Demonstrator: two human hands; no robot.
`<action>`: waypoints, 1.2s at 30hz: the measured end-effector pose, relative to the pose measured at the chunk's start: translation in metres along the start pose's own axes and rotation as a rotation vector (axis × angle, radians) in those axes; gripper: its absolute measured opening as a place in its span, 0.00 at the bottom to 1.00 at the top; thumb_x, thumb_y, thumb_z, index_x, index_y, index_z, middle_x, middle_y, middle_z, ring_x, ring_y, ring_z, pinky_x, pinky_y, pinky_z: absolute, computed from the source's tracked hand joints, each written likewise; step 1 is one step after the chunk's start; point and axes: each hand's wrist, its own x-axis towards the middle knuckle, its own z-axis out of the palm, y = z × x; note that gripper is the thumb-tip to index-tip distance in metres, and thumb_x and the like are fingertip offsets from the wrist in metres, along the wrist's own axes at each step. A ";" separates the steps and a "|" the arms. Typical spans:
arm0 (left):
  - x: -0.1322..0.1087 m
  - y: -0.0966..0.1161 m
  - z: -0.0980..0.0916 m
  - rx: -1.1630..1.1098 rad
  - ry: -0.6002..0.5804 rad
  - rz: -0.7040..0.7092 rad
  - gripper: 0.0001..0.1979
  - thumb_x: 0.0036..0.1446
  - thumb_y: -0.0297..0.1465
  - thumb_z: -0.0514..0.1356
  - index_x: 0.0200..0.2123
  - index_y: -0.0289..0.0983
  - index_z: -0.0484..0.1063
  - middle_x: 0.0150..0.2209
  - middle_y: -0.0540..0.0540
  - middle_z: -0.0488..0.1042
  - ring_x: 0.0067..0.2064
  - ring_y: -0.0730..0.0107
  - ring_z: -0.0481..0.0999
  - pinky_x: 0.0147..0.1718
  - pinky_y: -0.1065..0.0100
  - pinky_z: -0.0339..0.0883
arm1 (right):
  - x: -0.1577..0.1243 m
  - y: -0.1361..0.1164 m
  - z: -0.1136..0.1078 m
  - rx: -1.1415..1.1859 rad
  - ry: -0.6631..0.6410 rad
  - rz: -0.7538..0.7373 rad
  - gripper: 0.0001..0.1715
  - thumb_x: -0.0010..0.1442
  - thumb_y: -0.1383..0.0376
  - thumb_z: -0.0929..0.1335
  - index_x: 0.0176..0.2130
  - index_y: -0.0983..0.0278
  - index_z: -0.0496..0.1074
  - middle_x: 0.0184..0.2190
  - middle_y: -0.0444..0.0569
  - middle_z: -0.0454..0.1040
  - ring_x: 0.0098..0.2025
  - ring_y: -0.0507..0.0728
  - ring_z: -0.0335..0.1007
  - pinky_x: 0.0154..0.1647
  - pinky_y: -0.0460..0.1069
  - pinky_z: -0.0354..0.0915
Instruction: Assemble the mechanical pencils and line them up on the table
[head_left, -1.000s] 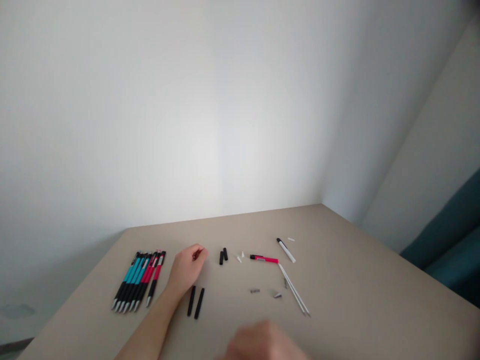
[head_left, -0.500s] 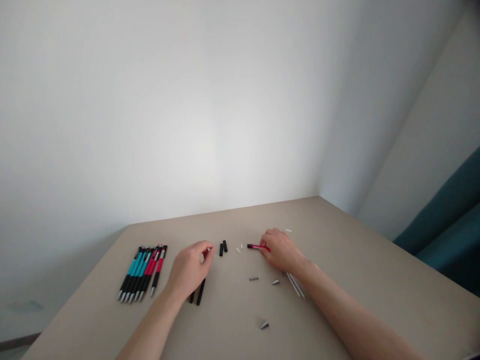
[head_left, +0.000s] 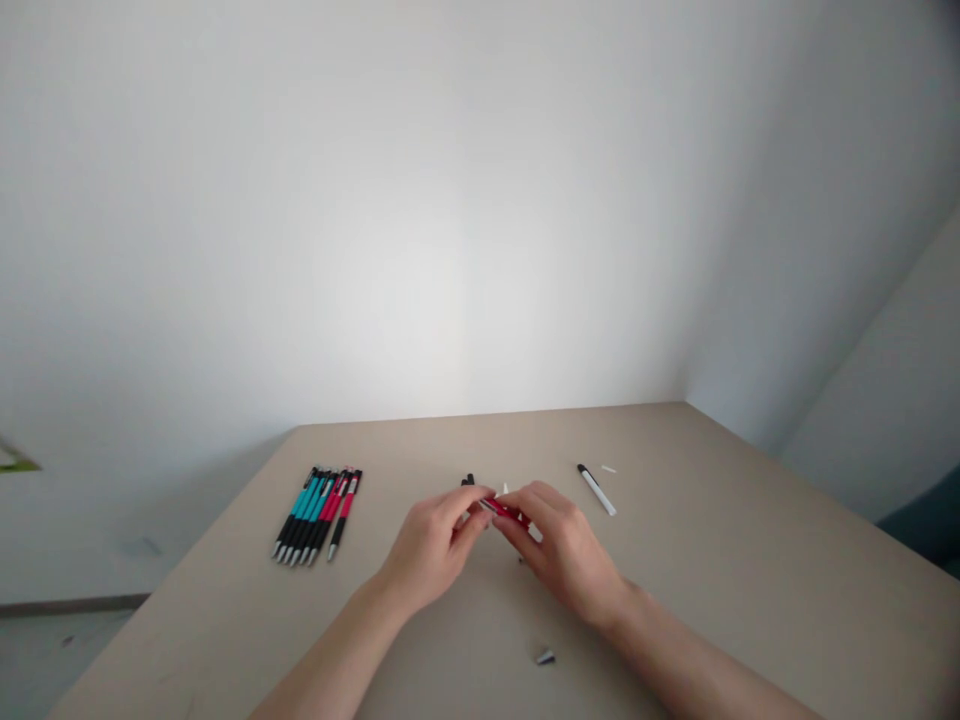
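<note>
Over the middle of the table, a red pen barrel (head_left: 510, 513) is held between my two hands. My right hand (head_left: 564, 545) is closed, thumb and fingers pinching its right part. My left hand (head_left: 435, 545) is closed as well, with thumb and forefinger at the barrel's left end. Those fingertips cover that end, and anything small between them is hidden. Just behind my hands stick out black tube pieces (head_left: 468, 480) and a small white piece (head_left: 505, 489). A silver cone-shaped pen tip (head_left: 545, 657) lies nearer to me.
On the left, several blue and red pens with black grips (head_left: 319, 515) lie side by side. To the right are a white pen barrel with a black clip (head_left: 598, 490) and a small white stick (head_left: 609, 469). A wall rises behind the table (head_left: 720, 540).
My right hand has picked up the red pen barrel and brought it left. My left hand has moved right to meet it. The view has shifted, and the white barrel is now uncovered.
</note>
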 end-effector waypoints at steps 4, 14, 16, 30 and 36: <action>0.000 -0.006 0.003 -0.038 0.049 -0.050 0.12 0.60 0.37 0.55 0.43 0.40 0.73 0.35 0.47 0.78 0.29 0.73 0.74 0.28 0.74 0.66 | -0.003 0.001 -0.004 0.044 -0.014 0.010 0.10 0.60 0.64 0.67 0.43 0.62 0.72 0.33 0.49 0.74 0.35 0.55 0.69 0.36 0.48 0.65; 0.005 -0.021 -0.009 -0.360 0.396 -0.320 0.07 0.56 0.32 0.51 0.33 0.38 0.67 0.23 0.54 0.62 0.21 0.75 0.64 0.20 0.73 0.58 | 0.000 0.011 -0.005 0.078 0.083 0.153 0.10 0.60 0.66 0.63 0.38 0.64 0.74 0.30 0.50 0.76 0.31 0.55 0.71 0.35 0.49 0.66; 0.006 -0.027 -0.017 -0.261 0.389 -0.362 0.09 0.54 0.29 0.48 0.33 0.38 0.68 0.19 0.55 0.58 0.20 0.74 0.61 0.20 0.73 0.56 | 0.000 0.012 -0.003 0.080 0.070 0.168 0.10 0.60 0.67 0.63 0.38 0.64 0.74 0.30 0.50 0.76 0.31 0.55 0.71 0.35 0.49 0.66; 0.002 -0.033 -0.034 0.299 0.065 -0.174 0.13 0.54 0.26 0.52 0.34 0.39 0.77 0.32 0.47 0.76 0.28 0.70 0.70 0.31 0.69 0.60 | 0.002 0.016 -0.001 0.064 0.051 0.159 0.12 0.58 0.70 0.63 0.36 0.63 0.75 0.29 0.49 0.77 0.30 0.54 0.71 0.34 0.48 0.66; -0.003 -0.016 -0.035 0.149 -0.036 -0.002 0.16 0.57 0.28 0.51 0.46 0.38 0.75 0.34 0.46 0.76 0.30 0.71 0.70 0.30 0.72 0.63 | 0.008 0.029 -0.018 -0.080 0.065 0.240 0.11 0.56 0.68 0.63 0.33 0.64 0.76 0.29 0.49 0.78 0.30 0.55 0.71 0.34 0.48 0.64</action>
